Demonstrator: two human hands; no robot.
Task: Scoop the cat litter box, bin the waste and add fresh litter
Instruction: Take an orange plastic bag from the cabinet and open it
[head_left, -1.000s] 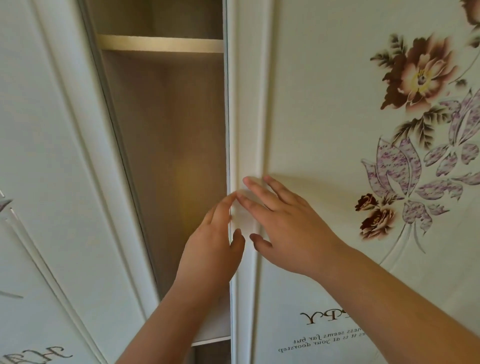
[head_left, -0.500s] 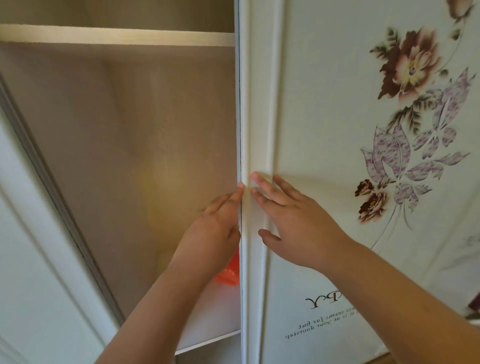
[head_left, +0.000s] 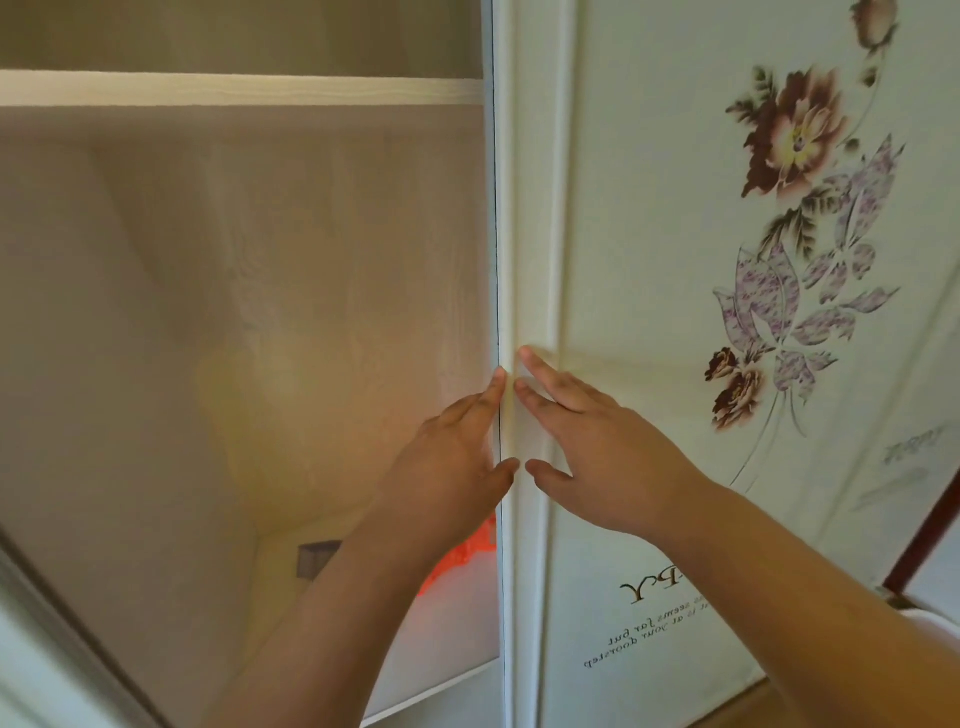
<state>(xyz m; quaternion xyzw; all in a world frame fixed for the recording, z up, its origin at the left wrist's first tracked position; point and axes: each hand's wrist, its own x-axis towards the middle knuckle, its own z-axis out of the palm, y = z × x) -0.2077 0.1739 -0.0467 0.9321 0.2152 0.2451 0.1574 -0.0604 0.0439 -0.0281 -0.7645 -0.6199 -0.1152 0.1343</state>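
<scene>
Two hands meet at a flowered sliding door's (head_left: 649, 260) edge: the left hand (head_left: 447, 467) with fingers straight against it, the right hand (head_left: 602, 447) flat on its face. No litter box shows; something orange (head_left: 462, 561) lies inside the wardrobe (head_left: 234, 260).

On the flowered wardrobe door (head_left: 675, 260) you see mirrored script: large letters like "PY" and, below them, small lines reading roughly "seems far but… at your doorstep"; the rest is unreadable.
</scene>
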